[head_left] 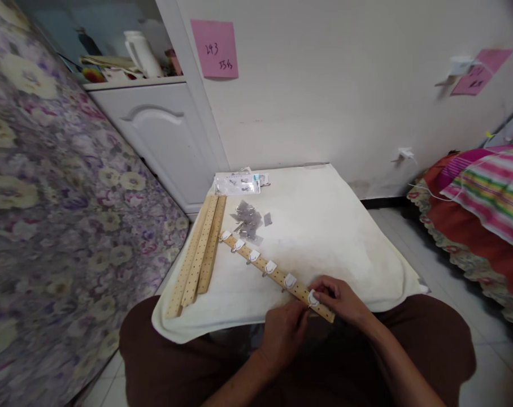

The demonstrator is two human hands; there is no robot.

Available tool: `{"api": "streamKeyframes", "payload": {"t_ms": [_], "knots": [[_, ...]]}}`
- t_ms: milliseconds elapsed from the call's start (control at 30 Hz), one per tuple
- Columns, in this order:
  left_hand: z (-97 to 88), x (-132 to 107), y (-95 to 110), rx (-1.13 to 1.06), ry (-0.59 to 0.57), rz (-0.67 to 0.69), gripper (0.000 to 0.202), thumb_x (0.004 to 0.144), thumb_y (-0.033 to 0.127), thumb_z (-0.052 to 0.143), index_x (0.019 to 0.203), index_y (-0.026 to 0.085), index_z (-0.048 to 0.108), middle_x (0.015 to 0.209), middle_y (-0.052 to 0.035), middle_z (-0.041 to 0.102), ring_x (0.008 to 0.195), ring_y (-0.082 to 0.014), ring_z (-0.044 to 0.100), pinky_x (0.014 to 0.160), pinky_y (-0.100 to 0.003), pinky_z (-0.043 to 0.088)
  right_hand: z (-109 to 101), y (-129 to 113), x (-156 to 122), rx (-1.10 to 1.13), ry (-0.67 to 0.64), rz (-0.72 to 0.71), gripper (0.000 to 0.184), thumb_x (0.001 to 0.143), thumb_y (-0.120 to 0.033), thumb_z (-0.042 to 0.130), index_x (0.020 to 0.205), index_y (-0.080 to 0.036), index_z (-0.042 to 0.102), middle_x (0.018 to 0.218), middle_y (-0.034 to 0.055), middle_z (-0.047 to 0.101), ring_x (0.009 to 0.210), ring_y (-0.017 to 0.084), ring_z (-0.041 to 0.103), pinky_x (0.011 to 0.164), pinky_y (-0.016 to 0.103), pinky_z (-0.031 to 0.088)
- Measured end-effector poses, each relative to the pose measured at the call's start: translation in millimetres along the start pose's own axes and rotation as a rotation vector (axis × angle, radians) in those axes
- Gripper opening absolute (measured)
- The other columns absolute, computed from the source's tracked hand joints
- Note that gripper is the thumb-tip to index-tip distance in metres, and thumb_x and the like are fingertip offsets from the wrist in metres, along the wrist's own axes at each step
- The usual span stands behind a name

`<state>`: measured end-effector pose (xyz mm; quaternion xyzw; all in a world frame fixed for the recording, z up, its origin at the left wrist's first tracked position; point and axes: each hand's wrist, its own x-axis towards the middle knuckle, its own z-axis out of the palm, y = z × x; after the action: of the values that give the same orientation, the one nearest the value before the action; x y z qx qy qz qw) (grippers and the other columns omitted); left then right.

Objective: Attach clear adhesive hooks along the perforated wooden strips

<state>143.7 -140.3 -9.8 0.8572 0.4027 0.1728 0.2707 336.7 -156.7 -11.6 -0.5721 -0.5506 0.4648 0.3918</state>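
Note:
A narrow wooden strip with rows of holes [277, 275] lies diagonally across the cloth-covered table. Several white tags with small metal pieces hang along it, one of them the white tag [313, 298] near its close end. My right hand [341, 299] comes from the right, its thumb and fingers closed on that tag. Curled at the strip's near edge, just left of the same tag, is my left hand [284, 330]; its fingertips are partly hidden, and what they pinch cannot be made out. Beyond the strip, a pile of small clear packets [247, 219] holds metal pieces.
Several more perforated wooden strips [199, 249] lie along the table's left side. A clear printed package [237, 184] sits at the back left of the white cloth [307, 220]. A floral curtain [91, 186] hangs at left; a bed [485, 198] stands at right.

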Motion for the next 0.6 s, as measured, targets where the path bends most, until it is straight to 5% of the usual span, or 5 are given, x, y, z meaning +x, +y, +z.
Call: {"api": "streamKeyframes", "payload": {"t_ms": [600], "knots": [[-3.6,0.2,1.1,-0.017,0.016,0.076,0.021,0.083,0.016,0.049,0.098,0.025,0.060,0.097,-0.0005,0.068,0.085,-0.0148,0.064,0.074,-0.024,0.048,0.3,-1.8,-0.3,-0.065,-0.004,0.004,0.016,0.081,-0.029,0.057,0.088,-0.016,0.065,0.068,-0.0006,0.056,0.064,0.014,0.050,0.058,0.024,0.038]]}}
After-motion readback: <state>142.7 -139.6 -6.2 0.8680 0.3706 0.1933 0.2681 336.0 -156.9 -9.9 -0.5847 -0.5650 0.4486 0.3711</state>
